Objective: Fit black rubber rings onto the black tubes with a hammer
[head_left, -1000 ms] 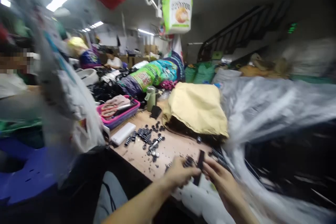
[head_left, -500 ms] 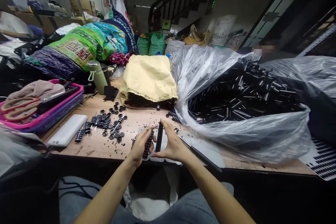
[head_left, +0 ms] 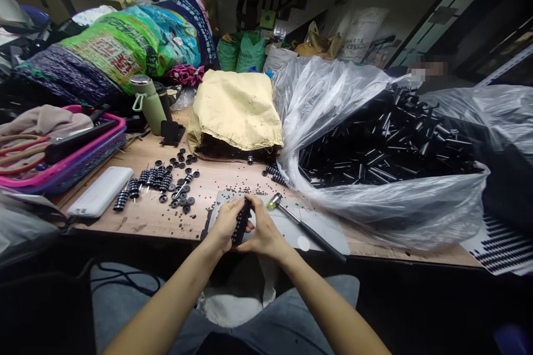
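Observation:
My left hand [head_left: 225,223] and my right hand [head_left: 263,231] meet at the near edge of the wooden table [head_left: 158,222], both closed round a short black ribbed stack of parts [head_left: 240,223] held upright between them. They hover over a pale work mat [head_left: 291,226]. A small mallet [head_left: 306,227] with a yellowish head lies on that mat just right of my right hand. Several black washers and ribbed stacks [head_left: 164,180] lie scattered to the left of my hands.
A clear plastic bag of black tubes [head_left: 387,144] fills the right of the table. A yellow cloth bundle [head_left: 235,113] sits behind the mat. A green flask [head_left: 145,102], a pink basket [head_left: 62,163] and a white power bank [head_left: 101,191] stand left. Another person sits far right.
The camera swung from the room down onto the table and settled. My hands drew closer together, and the separate black rod held by my right hand is now against the ribbed stack.

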Demonstrator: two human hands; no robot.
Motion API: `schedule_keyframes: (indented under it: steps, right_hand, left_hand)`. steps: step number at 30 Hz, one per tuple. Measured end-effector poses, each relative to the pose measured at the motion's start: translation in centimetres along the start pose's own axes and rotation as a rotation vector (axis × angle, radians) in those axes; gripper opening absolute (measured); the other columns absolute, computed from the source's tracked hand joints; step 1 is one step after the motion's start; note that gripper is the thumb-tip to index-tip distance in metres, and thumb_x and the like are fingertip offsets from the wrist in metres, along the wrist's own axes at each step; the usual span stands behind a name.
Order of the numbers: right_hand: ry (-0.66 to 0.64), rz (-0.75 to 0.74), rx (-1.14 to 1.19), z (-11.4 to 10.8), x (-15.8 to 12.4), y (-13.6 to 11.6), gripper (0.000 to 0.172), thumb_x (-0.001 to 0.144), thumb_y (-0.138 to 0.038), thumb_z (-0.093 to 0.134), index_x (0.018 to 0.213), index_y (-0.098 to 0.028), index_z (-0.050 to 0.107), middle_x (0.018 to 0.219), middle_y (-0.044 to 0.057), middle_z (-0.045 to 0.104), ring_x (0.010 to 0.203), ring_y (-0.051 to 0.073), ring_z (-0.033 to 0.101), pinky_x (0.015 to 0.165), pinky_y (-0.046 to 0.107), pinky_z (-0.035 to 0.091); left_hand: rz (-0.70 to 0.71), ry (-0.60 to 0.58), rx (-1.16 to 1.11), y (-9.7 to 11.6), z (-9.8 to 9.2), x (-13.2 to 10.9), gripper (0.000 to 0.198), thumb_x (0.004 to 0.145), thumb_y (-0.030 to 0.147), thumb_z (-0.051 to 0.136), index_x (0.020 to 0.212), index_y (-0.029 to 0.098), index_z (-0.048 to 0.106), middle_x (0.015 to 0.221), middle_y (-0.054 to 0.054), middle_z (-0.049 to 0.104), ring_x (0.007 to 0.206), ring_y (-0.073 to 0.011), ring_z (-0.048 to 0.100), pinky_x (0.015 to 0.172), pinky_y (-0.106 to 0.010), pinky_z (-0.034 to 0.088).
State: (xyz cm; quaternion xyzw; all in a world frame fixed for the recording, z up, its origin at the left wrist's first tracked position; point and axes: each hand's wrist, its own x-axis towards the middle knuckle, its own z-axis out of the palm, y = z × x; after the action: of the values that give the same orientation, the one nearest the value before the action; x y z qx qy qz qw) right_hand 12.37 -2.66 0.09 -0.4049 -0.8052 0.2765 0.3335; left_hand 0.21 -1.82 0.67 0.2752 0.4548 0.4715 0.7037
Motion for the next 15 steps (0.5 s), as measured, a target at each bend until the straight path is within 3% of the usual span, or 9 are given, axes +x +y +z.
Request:
schedule_keyframes:
  steps: [3, 5, 7, 9, 12, 15]
  right_hand:
    - [0.027, 0.066, -0.019, 0.8, -0.3, 0.6, 0.103, 0.044, -0.026, 0.077, 0.128, -0.014, 0.019, 0.126, 0.015, 0.034, 0.12, 0.025, 0.033, 0.102, 0.038, 0.031]
    - [0.068, 0.093, -0.067, 1.8, -0.5, 1.3, 0.098, 0.047, -0.025, 0.074, 0.128, -0.014, 0.02, 0.126, 0.015, 0.034, 0.12, 0.026, 0.033, 0.102, 0.04, 0.031]
    - [0.109, 0.113, -0.152, 2.6, -0.8, 2.0, 0.085, 0.056, -0.02, 0.067, 0.128, -0.012, 0.021, 0.126, 0.017, 0.035, 0.12, 0.026, 0.032, 0.102, 0.041, 0.03]
    - [0.105, 0.131, -0.255, 2.7, -1.3, 2.8, 0.076, 0.062, -0.016, 0.06, 0.128, -0.01, 0.022, 0.126, 0.018, 0.036, 0.12, 0.025, 0.032, 0.101, 0.041, 0.031]
    - [0.093, 0.233, -0.493, 0.5, -2.8, 4.2, 0.07, 0.066, -0.024, 0.062, 0.126, -0.01, 0.028, 0.124, 0.018, 0.039, 0.117, 0.028, 0.035, 0.094, 0.042, 0.035]
    - [0.123, 0.482, -0.806, -3.5, -4.8, 5.3, 0.032, 0.077, -0.032, 0.054, 0.103, -0.014, 0.049, 0.107, 0.017, 0.052, 0.103, 0.031, 0.046, 0.082, 0.043, 0.038]
  left_hand:
    - [0.023, 0.004, 0.168, -0.8, -0.3, 0.3, 0.028, 0.081, 0.032, 0.044, 0.096, 0.012, 0.056, 0.067, -0.003, 0.056, 0.048, -0.0101, 0.054, 0.046, -0.023, 0.045]
    - [0.214, 0.026, 0.435, -1.7, -0.6, 0.3, 0.032, 0.08, 0.028, 0.045, 0.106, 0.015, 0.055, 0.083, -0.006, 0.057, 0.067, -0.0141, 0.058, 0.063, -0.029, 0.05]
    - [0.478, 0.062, 0.782, -3.0, -1.1, 0.4, 0.041, 0.076, 0.022, 0.05, 0.117, 0.018, 0.051, 0.095, -0.008, 0.054, 0.086, -0.0184, 0.055, 0.079, -0.035, 0.046]
    - [0.665, 0.05, 1.098, -4.1, -1.7, 0.7, 0.045, 0.076, 0.016, 0.049, 0.121, 0.018, 0.047, 0.097, -0.009, 0.053, 0.092, -0.0199, 0.052, 0.083, -0.038, 0.044]
    - [0.815, -0.062, 1.419, -4.7, -2.8, 1.3, 0.039, 0.081, 0.01, 0.039, 0.119, 0.015, 0.049, 0.095, -0.011, 0.056, 0.088, -0.0192, 0.052, 0.078, -0.036, 0.045]
    - [0.924, -0.134, 1.637, -3.9, -3.8, 1.7, 0.034, 0.084, 0.014, 0.04, 0.116, 0.016, 0.05, 0.097, -0.012, 0.059, 0.09, -0.0211, 0.053, 0.077, -0.039, 0.042]
